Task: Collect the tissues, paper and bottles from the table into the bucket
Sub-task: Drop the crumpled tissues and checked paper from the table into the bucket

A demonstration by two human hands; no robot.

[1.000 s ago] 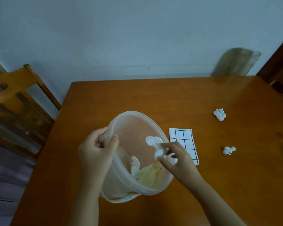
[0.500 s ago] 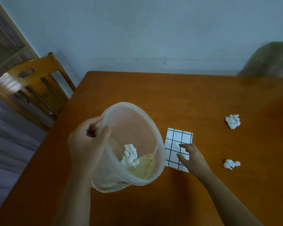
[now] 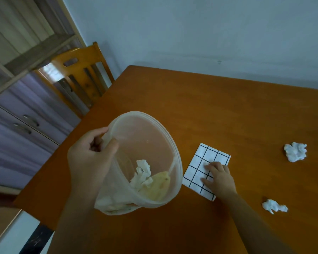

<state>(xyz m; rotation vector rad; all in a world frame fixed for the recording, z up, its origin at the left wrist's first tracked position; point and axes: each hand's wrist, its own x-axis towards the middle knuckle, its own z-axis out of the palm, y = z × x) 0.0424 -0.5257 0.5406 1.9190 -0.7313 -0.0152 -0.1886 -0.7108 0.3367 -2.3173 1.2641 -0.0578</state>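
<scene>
My left hand [image 3: 91,158] grips the rim of a translucent plastic bucket [image 3: 154,136], held tilted above the wooden table [image 3: 218,110]. Inside the bucket lie a crumpled white tissue [image 3: 142,174] and a yellowish scrap [image 3: 158,186]. My right hand [image 3: 219,178] rests flat, fingers spread, on a white paper with a black grid [image 3: 203,162] just right of the bucket. Two crumpled tissues lie further right: a larger one [image 3: 295,151] and a smaller one [image 3: 273,208] nearer me. No bottle is in view.
A wooden chair [image 3: 79,77] stands at the table's far left corner. Behind it are a purple drawer unit [image 3: 24,125] and a wooden shelf frame [image 3: 26,52]. A pale wall runs along the table's far edge.
The tissue held by my right hand a second ago now lies in the bucket. My right hand has moved onto the grid paper. The view has swung left.
</scene>
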